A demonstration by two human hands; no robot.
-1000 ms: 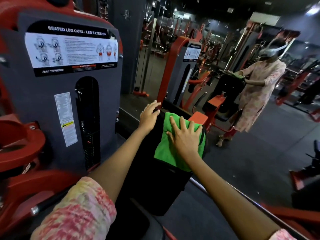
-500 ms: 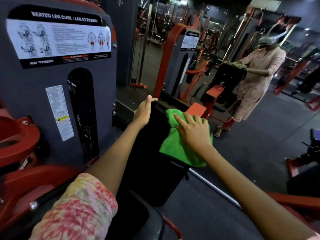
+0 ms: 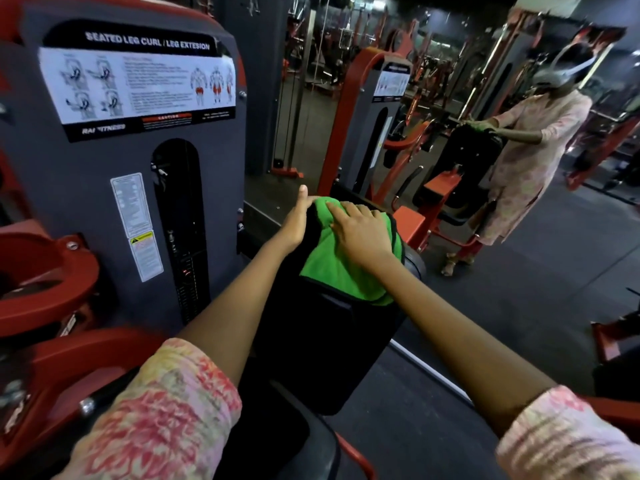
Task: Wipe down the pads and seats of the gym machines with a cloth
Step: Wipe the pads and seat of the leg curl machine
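Fingers of your right hand (image 3: 360,233) lie spread and nearly flat on the green cloth (image 3: 343,271), pressing it down rather than gripping it. Your left hand (image 3: 298,220) rests straight-fingered on the upper left edge of the black back pad (image 3: 325,341), thumb raised, steadying it.

Your cloth sits draped over the top of that pad, its lower edge hanging down the front face. It looks light, soft and limp, so it will likely bunch or slide under a loose palm; keep your flat hand over its middle and press evenly, or gather a fold if it creeps. The pad looks firm, cushioned and smooth, fixed to the leg-curl machine (image 3: 138,168), so you can probably lean on it.

Compared with half a second ago, your right hand has slid left along the pad's top, the cloth with it, closing up to your left hand.
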